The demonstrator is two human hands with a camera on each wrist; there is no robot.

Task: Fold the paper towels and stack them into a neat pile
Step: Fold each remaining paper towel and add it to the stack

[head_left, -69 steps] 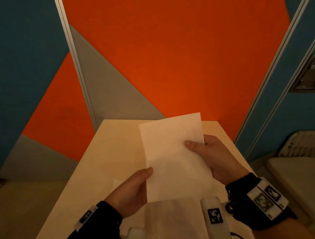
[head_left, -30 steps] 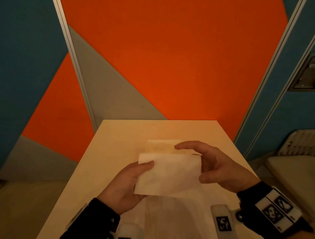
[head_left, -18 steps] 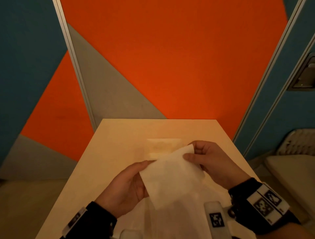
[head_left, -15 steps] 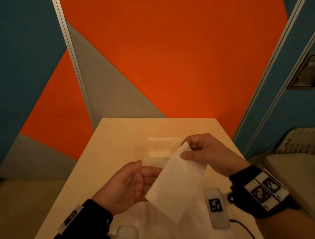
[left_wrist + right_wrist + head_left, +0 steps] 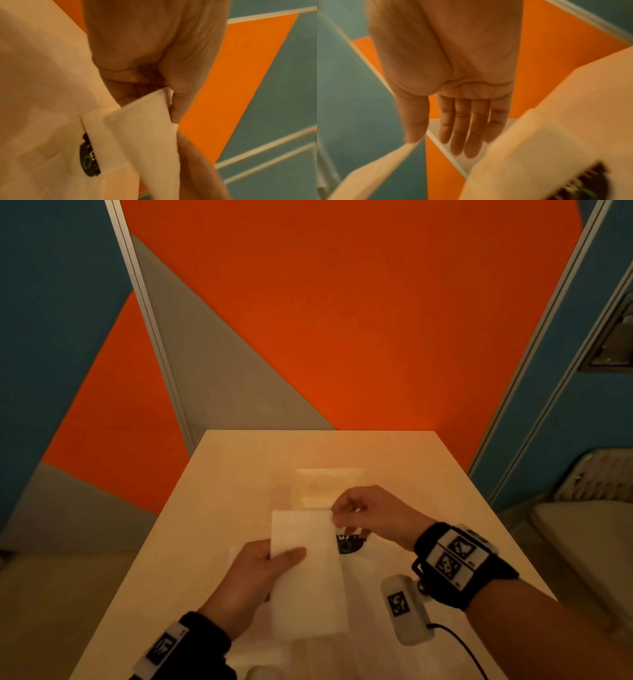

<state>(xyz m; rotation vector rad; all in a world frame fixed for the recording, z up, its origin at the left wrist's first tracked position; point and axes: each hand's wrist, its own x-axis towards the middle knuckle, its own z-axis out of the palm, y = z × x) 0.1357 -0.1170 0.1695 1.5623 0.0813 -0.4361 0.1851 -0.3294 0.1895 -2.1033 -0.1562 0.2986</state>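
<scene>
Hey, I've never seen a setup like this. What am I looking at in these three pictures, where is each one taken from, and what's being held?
There is no machine here: a person is folding paper towels with two bare hands. The wide picture comes from a camera on the head, looking down at a pale table. The other two come from cameras strapped to each wrist, looking along the palm toward the fingers, so they look odd and blurry.

The left hand grips a folded paper towel by its left edge, thumb on top. The right hand is at the towel's far right corner; in the right wrist picture its fingers look mostly straight, with the thumb touching the corner. Farther back on the table lies a folded towel, the start of the pile. The black bands with square patterns are wrist straps.
</scene>
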